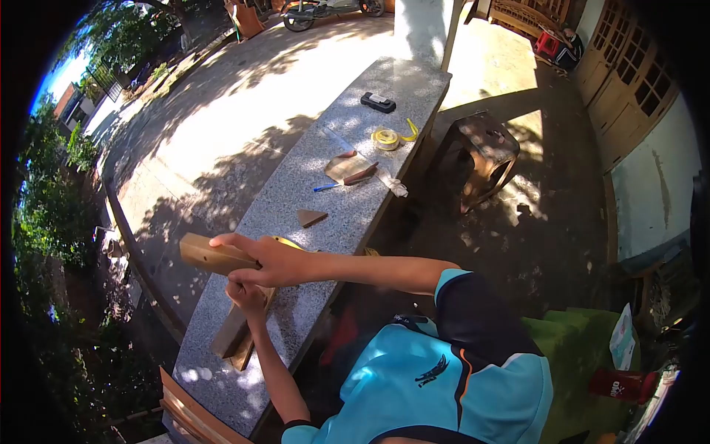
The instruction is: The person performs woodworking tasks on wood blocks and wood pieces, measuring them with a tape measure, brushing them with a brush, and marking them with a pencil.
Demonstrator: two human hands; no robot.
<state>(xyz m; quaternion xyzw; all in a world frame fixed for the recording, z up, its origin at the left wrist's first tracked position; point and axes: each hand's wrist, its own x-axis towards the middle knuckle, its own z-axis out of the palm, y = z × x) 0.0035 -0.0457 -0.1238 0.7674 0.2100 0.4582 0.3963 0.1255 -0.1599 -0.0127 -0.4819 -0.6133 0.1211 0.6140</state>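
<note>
the right hand [285, 263] partly hides a wooden block [211, 254].

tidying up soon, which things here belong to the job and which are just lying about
Likely the job:
wooden block in the right hand
wood strips by the left hand

Lying about, apparently unused:
blue pen
yellow roll
wooden triangle
black object
stool

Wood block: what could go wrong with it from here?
The block appears to reach past the counter's far edge, so it might drop off that side if it slips. The fingers of two hands are close together there and could get pinched. The tape's loose end lies near the counter's other edge and might get snagged.
</note>
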